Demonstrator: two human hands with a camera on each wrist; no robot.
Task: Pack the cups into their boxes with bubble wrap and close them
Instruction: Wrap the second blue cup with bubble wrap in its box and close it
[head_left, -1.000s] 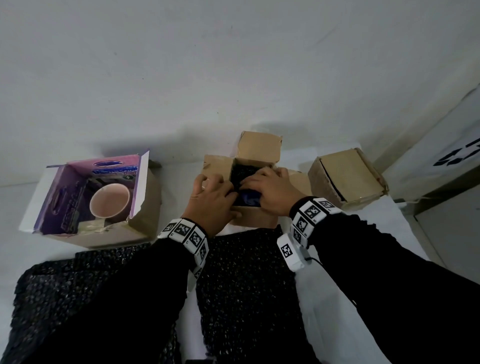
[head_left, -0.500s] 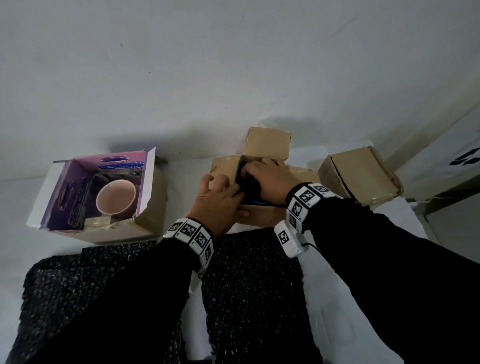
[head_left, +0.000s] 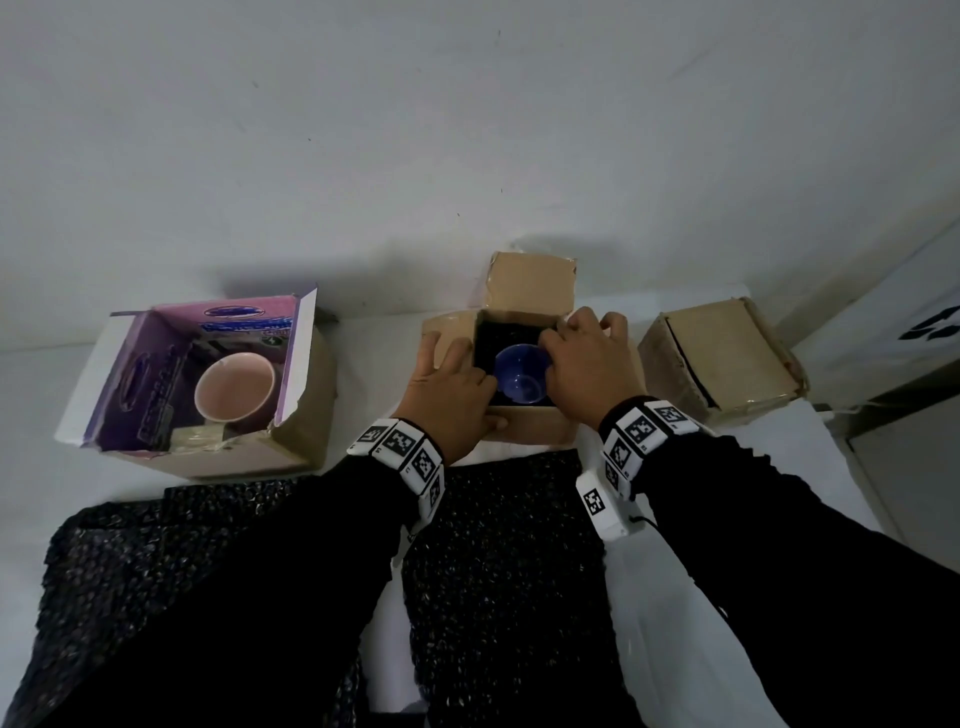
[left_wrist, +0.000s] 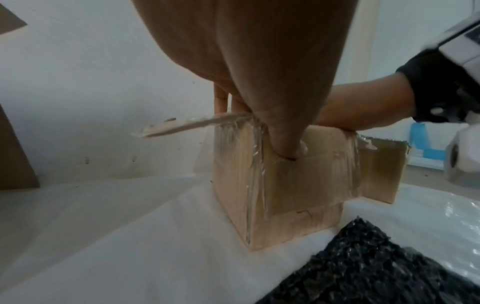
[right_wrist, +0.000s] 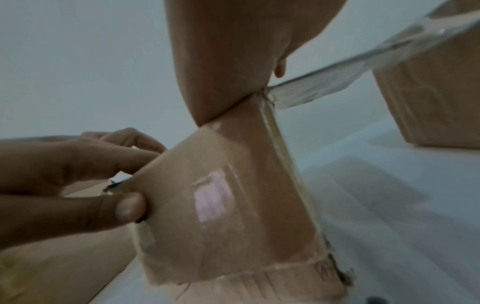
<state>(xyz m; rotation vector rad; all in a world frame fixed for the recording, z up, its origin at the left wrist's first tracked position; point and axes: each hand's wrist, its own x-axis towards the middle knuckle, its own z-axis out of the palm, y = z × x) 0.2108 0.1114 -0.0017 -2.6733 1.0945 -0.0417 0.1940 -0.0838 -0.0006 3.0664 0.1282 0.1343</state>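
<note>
A blue cup (head_left: 519, 376) sits upright inside the open middle brown box (head_left: 530, 431), with black bubble wrap (head_left: 485, 338) lining the box around it. My left hand (head_left: 447, 384) holds the box's near-left corner: its fingers lie over the left flap and its thumb (left_wrist: 285, 144) presses the front wall (left_wrist: 285, 195). My right hand (head_left: 587, 364) is on the box's right side, fingers curled over the far-right rim, thumb beside the cup. The far flap stands up. A pink cup (head_left: 234, 387) sits in an open purple-lined box (head_left: 306, 410) on the left.
A closed, taped brown box (head_left: 722, 353) lies to the right of the middle one. Two black bubble wrap sheets (head_left: 498, 561) (head_left: 156, 551) lie on the white table in front of the boxes, partly under my arms. A wall rises directly behind the boxes.
Both hands were over the box opening, hiding the cup. They have drawn apart to the box's left and right sides, and the blue cup now shows inside.
</note>
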